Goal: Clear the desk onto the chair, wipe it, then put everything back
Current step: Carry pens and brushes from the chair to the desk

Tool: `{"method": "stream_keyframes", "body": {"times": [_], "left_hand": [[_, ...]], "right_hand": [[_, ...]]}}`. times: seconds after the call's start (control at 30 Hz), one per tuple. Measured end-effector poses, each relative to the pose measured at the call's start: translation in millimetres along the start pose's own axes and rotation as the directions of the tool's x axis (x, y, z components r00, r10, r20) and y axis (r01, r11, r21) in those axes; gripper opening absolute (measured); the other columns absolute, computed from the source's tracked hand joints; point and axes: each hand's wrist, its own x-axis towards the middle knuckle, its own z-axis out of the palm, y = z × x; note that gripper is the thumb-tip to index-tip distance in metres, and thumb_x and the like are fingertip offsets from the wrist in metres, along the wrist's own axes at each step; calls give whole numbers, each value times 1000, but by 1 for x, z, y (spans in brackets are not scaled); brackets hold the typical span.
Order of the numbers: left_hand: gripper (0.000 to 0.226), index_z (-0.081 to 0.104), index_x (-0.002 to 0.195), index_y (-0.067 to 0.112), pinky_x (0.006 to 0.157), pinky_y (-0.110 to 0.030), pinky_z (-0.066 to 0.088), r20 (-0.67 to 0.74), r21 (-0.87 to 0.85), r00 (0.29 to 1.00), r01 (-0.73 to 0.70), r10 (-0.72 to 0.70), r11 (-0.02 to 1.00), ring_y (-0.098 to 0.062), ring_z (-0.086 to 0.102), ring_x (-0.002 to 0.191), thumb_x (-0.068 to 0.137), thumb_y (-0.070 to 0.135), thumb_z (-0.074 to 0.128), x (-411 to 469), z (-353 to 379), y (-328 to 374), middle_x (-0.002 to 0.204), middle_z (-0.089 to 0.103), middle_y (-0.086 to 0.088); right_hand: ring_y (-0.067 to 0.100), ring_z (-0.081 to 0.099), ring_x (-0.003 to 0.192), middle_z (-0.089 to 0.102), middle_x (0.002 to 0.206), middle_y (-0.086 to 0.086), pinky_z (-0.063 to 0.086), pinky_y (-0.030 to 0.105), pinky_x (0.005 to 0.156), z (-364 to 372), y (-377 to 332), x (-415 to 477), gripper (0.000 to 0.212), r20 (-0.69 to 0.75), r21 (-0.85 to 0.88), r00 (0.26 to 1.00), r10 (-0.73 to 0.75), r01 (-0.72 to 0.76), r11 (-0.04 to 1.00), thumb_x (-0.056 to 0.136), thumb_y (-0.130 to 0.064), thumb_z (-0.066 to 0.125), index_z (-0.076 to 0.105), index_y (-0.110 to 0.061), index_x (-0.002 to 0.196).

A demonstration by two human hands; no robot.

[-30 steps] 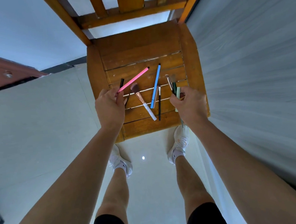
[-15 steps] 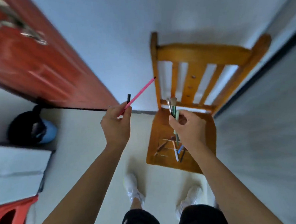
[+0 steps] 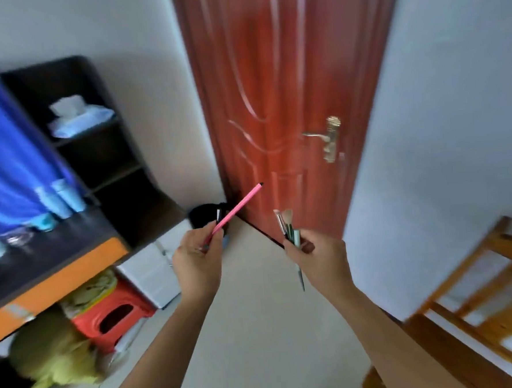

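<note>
Now, with left hand [image 3: 197, 259] pinching the pink pencil [image 3: 237, 208] and right hand [image 3: 318, 257] gripping the brushes [image 3: 286, 222], turn to the table [image 3: 61, 273]. Lay all flat, well inside table edge.

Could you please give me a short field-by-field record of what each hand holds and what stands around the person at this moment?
left hand: pinches a pink pen and a short black stick
right hand: grips a bunch of makeup brushes, bristles up
desk: at left, orange edge, blue bottles on top
chair: wooden, at lower right
door: red, straight ahead
picture quality: blurred by motion
</note>
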Motion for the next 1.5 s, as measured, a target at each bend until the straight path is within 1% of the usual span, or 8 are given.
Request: {"method": "stream_keyframes", "body": {"times": [0.17,0.33,0.5,0.77,0.83,0.97,1.13,1.5], "left_hand": [[12,79,98,16,62,-3,39,-211,119,977,43,-17,992,8,60,74,88,12,73,64,-161,-86,79,64,6],[16,78,104,20,74,-26,46,-381,131,917,177,-115,975,-9,63,77,88,22,73,98,-287,-156,89,69,5],[15,78,102,21,71,-2,37,-502,128,841,301,-200,945,-2,63,78,88,20,74,118,-361,-227,85,66,13],[16,78,104,24,68,-1,38,-549,147,780,442,-299,885,8,61,82,88,21,73,210,-436,-351,86,67,15],[14,78,101,25,70,-4,39,-555,163,763,489,-330,857,4,62,80,89,23,72,248,-450,-383,84,67,14],[8,78,89,27,72,-39,53,-546,99,697,604,-464,791,-22,63,69,89,24,70,315,-474,-440,69,68,-1],[24,70,78,46,65,-37,53,-501,96,646,703,-576,704,-24,63,61,88,25,70,365,-491,-500,60,66,-1],[11,80,92,23,65,-34,51,-256,189,521,853,-814,486,-30,62,64,88,23,70,418,-500,-649,61,66,-8]], "right_hand": [[7,56,55,63,60,-12,38,18,51,160,-106,12,18,208,82,969,-134,120,989,80,-43,68,64,-27,74],[11,59,58,62,61,-9,45,26,54,295,-185,7,19,381,121,895,-232,201,972,80,-40,73,65,-24,75],[7,60,58,64,62,-17,41,15,53,409,-228,3,14,511,171,814,-276,218,961,81,-42,73,66,-31,77],[3,58,56,62,60,-20,37,12,49,593,-265,39,19,598,248,740,-308,194,949,78,-50,68,64,-32,72],[2,60,59,63,62,-20,40,13,50,646,-271,60,15,625,231,730,-279,168,958,81,-43,71,63,-34,73],[0,61,63,65,64,-20,43,14,54,745,-290,100,19,682,166,714,-162,64,984,80,-37,75,63,-27,68],[-5,58,59,63,60,-22,39,8,53,836,-309,121,28,747,101,663,-46,-45,994,80,-32,76,58,-25,61],[6,56,60,62,61,-9,38,11,52,966,-285,106,22,781,-259,559,277,-114,959,81,-33,76,65,-17,70]]}}
